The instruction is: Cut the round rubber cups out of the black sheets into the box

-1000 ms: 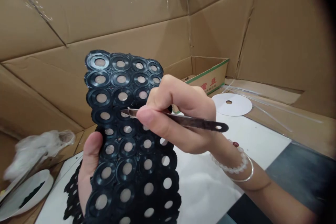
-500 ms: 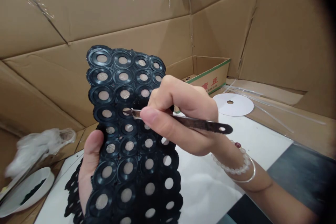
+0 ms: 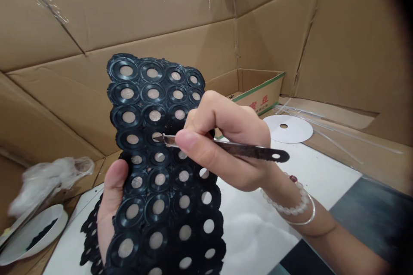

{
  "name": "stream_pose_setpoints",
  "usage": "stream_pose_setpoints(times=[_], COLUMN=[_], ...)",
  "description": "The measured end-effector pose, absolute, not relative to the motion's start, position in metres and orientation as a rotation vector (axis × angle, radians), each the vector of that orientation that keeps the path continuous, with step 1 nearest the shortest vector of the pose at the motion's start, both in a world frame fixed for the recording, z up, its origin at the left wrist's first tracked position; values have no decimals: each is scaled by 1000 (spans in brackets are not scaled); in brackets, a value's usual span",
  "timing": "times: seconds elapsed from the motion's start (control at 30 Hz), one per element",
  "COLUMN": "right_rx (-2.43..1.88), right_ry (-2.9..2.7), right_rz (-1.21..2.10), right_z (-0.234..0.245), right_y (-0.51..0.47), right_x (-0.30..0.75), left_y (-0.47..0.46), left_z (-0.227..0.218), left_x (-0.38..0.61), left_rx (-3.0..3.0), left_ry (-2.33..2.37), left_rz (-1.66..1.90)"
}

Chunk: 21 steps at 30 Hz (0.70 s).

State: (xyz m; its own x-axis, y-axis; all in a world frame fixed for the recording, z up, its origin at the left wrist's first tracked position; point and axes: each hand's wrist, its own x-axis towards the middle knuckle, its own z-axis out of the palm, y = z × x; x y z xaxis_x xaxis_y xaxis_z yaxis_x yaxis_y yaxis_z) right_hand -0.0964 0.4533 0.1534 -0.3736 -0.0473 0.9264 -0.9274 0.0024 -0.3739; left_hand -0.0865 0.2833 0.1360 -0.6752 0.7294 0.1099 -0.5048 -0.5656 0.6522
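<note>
A black rubber sheet of moulded rings [image 3: 158,207], each with a round hole, is held up in front of me, tilted. My left hand [image 3: 111,202] grips it from the left side, the thumb along its edge and the other fingers hidden behind. In my right hand [image 3: 226,142] is a slim metal scalpel [image 3: 248,151], pinched between thumb and fingers. Its pointed tip lies over the hole of a ring near the middle of the sheet; whether it touches the rubber I cannot tell. Another black ring sheet [image 3: 88,242] shows at lower left, partly hidden.
Cardboard walls [image 3: 155,17] enclose the work area. A white bowl [image 3: 58,234] with black bits and a clear plastic bag [image 3: 61,180] are at left. Behind my right hand stand an open carton [image 3: 274,90], a white disc [image 3: 297,131] and thin clear strips [image 3: 342,131].
The view has shifted very slightly. The scalpel tip stays at the same ring, its handle end a little to the right and higher; both hands keep their grips.
</note>
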Motion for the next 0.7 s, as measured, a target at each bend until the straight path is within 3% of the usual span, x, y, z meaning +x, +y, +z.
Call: stream_pose_setpoints(times=[0.7], right_rx=[1002], right_ry=[-1556], right_rz=[1429], right_z=[155], right_y=[455], right_x=[-92], left_y=[280], left_z=[135], left_x=[-86], left_rx=[480], left_ry=[786], left_rz=[2280])
